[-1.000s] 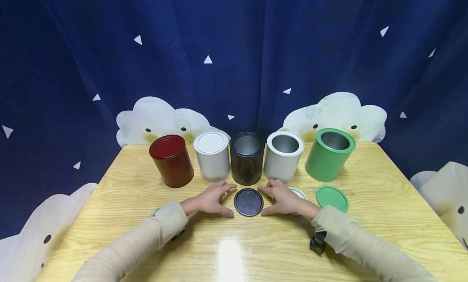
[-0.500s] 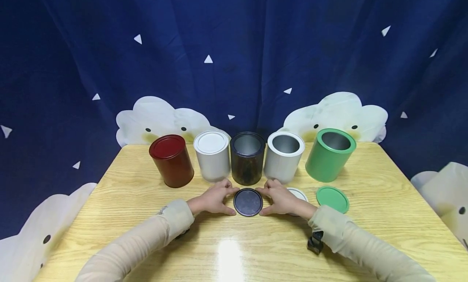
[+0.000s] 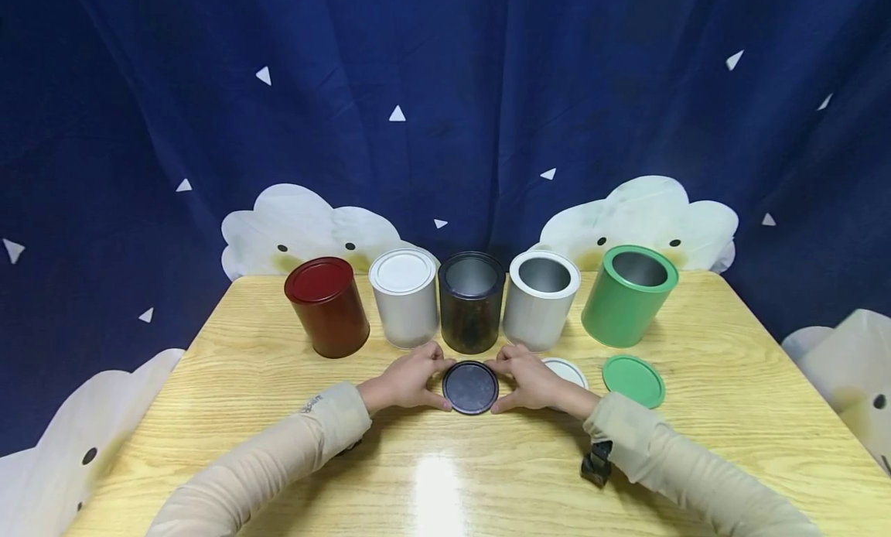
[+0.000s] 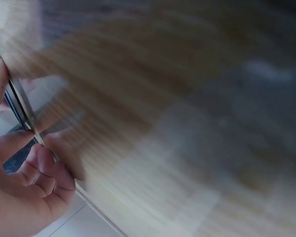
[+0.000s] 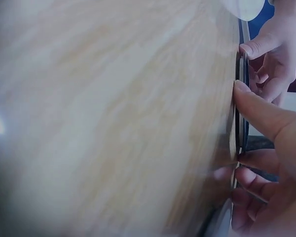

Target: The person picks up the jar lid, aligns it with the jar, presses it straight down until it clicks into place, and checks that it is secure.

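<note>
The round black lid (image 3: 470,388) lies on the table in front of an uncovered black can (image 3: 472,324). My left hand (image 3: 409,381) holds the lid's left edge, thumb at the near side and index finger at the far side. On the right edge my right hand (image 3: 530,377) grips it the same way. The right wrist view shows the thumb of my right hand (image 5: 281,131) against the lid's thin rim (image 5: 242,118), with the other hand beyond. In the left wrist view, the remaining fingers of my left hand (image 4: 24,197) curl near the tabletop.
Beside the black can stand a red can (image 3: 330,316) and a white can (image 3: 406,316), both lidded. To its right are an open white can (image 3: 537,316) and an open green can (image 3: 619,312). A white lid (image 3: 567,371), partly hidden, and a green lid (image 3: 633,381) lie on the table (image 3: 278,413).
Both hands have closed inward from either side until their fingers meet the black lid's edge. The lid has shifted slightly left and toward me. The cans stay where they were.
</note>
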Motion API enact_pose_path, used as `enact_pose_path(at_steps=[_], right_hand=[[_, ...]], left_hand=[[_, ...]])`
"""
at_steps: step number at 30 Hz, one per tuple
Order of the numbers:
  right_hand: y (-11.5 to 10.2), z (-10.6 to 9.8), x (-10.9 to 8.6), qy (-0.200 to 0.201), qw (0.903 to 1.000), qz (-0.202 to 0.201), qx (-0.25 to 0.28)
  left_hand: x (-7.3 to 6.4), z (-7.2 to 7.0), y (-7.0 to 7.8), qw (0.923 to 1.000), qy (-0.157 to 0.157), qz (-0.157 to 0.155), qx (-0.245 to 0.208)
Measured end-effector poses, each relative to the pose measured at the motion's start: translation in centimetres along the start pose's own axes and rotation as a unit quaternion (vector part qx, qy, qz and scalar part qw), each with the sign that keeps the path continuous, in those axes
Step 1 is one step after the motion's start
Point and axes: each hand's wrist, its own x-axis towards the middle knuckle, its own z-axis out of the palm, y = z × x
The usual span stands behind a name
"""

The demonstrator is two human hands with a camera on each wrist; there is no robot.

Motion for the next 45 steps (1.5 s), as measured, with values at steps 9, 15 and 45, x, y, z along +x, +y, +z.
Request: enact_pose_path(at_steps=[9,15,45], right_hand=[[0.1,0.1,-0.1,0.015,0.9995,-0.012,0.025],[0.0,-0.1,-0.2,0.019,0.9988,-0.002,0.044],[-1.6,-2.9,-0.6,0.054,0.9917,0.0,0.117]], left_hand=[[-0.2,0.1,0.0,1.0,-0.003,0.004,0.004],[-0.4,-0.2,0.2,0.9998,-0.012,-0.008,-0.014],[-1.4,-2.8,1.0,0.9824,0.06,0.021,-0.176]])
